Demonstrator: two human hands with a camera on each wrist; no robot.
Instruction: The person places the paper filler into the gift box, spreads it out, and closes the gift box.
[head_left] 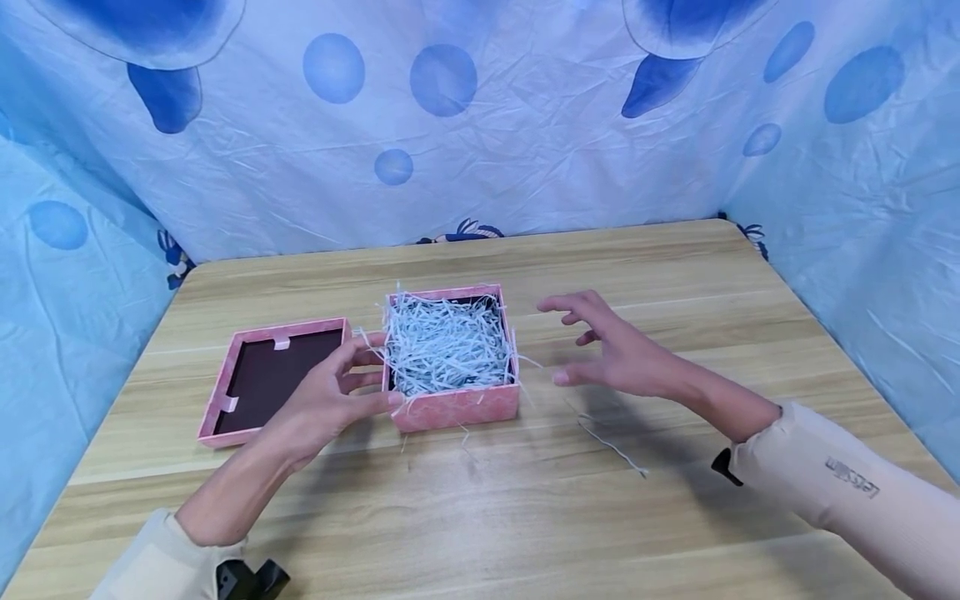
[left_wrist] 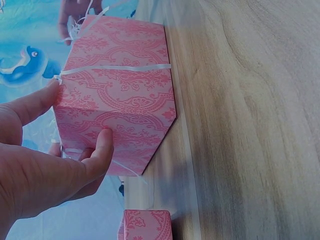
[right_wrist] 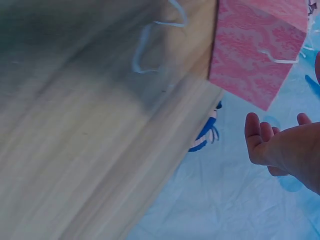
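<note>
The left hand [head_left: 322,404] rests its relaxed fingers against the left side of a pink patterned box [head_left: 457,408]; I see its thumb by the near corner, touching rather than clenching. I have the right hand [head_left: 615,354] just beside the box's right side, raised and released, its fingers loosely bent. Pale blue paper shreds [head_left: 450,346] fill the box, some trailing over its rim. Left of it lies the lid [head_left: 217,396], dark inside upward. Everything sits on my wood-grained table [head_left: 525,517], walled by blue sheets [head_left: 540,158] printed with bubbles. I count one box, one lid, two pale tabs [head_left: 281,342] in the lid and one long loose strand [head_left: 615,450] on the right.
</note>
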